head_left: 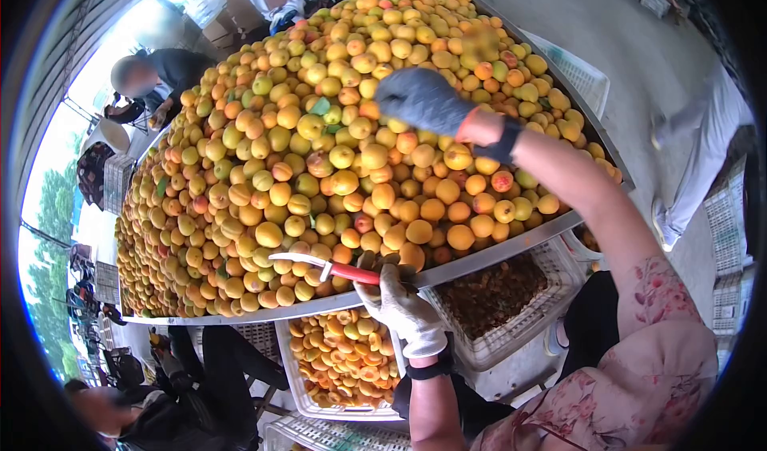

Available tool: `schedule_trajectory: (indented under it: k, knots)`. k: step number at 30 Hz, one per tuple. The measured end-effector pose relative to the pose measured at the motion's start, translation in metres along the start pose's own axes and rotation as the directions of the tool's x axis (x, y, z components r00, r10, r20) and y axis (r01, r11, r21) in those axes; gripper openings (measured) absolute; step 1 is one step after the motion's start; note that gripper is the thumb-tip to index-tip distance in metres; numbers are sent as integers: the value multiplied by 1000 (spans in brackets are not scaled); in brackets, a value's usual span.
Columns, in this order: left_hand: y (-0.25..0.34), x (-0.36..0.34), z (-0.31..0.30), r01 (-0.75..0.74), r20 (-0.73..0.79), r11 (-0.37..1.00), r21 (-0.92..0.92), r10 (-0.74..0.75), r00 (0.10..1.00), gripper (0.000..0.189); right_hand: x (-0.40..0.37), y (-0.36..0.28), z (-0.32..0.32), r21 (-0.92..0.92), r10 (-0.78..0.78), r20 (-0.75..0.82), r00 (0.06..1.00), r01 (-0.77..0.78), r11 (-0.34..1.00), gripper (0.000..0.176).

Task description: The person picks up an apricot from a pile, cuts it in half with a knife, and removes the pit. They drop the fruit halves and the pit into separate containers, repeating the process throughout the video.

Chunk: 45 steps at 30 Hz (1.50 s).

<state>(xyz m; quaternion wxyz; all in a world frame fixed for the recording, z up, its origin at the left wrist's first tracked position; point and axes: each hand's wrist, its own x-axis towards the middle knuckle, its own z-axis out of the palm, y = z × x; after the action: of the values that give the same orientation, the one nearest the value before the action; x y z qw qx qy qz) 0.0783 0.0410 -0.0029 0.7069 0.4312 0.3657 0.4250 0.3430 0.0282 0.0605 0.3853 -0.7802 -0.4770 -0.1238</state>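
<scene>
while over apricots (319, 179), right hand (423, 99) outstretched

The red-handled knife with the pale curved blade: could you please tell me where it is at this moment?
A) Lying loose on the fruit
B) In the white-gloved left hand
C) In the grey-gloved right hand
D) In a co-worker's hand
B: the white-gloved left hand is closed around the red-handled knife at the metal table rim, while the grey-gloved right hand is out over the heaped yellow-orange apricots.
</scene>
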Motion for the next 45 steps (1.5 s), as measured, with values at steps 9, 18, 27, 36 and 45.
schedule_trajectory:
  k: [9,18,27,36,45]
  knots:
    - [19,10,-22,7,-12,998,-62,-8,1000,31,46,-64,125,-364,206,217,954,-116,924,25]
    - [26,21,-27,31,-30,985,-170,-37,999,32,63,-74,145,-339,377,123,918,-318,885,15]
    - [23,25,-35,8,-3,994,-105,-9,1000,32,65,-43,134,-399,224,225,948,-120,909,32]
    - [28,17,-15,52,-36,996,-78,-55,998,29,-84,-37,-123,-522,-251,-280,927,72,850,27]
    - [6,-8,9,-82,76,987,137,72,994,40,-155,150,-282,-693,291,-503,814,-581,428,31]
